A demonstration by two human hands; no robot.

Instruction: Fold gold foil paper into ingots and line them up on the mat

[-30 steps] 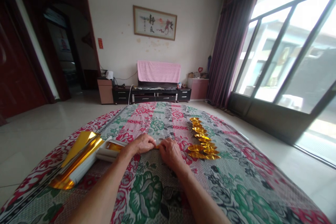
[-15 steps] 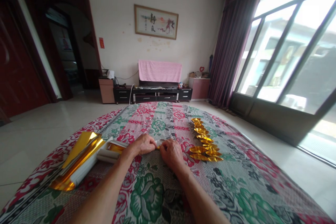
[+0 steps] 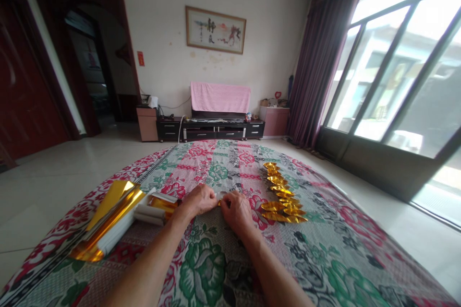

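The person's bare left hand [image 3: 202,198] and bare right hand [image 3: 236,208] meet over the middle of a broad, round-edged counter [image 3: 360,259], knuckles up and fingers curled in. Both are clamped on a small, shiny piece of gold-and-white foil paper [image 3: 220,195], pinched in the narrow gap between the fingertips; most of it is hidden by the fingers, so its full shape cannot be told. Under the forearms spreads a grey woven cloth with red, green and black flowers [image 3: 201,266], its weave coarse and checked.

To the right of the right hand lies an uneven line of crinkled, boat-shaped gold foil pieces [image 3: 279,180], tapered to points at the ends and glinting along their creases. Just beside the left forearm rests a small, curled stack of white-backed gold foil paper [image 3: 148,214]. Farther left is a longer, bent stack of glossy gold foil sheets [image 3: 118,220] with smooth white undersides, next to a flat, matt-looking golden-yellow sheet [image 3: 108,199].

Beyond the counter, a soft pink rectangular cloth [image 3: 220,97] hangs above a low, glossy black cabinet [image 3: 212,134], and heavy purple pleated curtains [image 3: 313,67] fall beside the glazing
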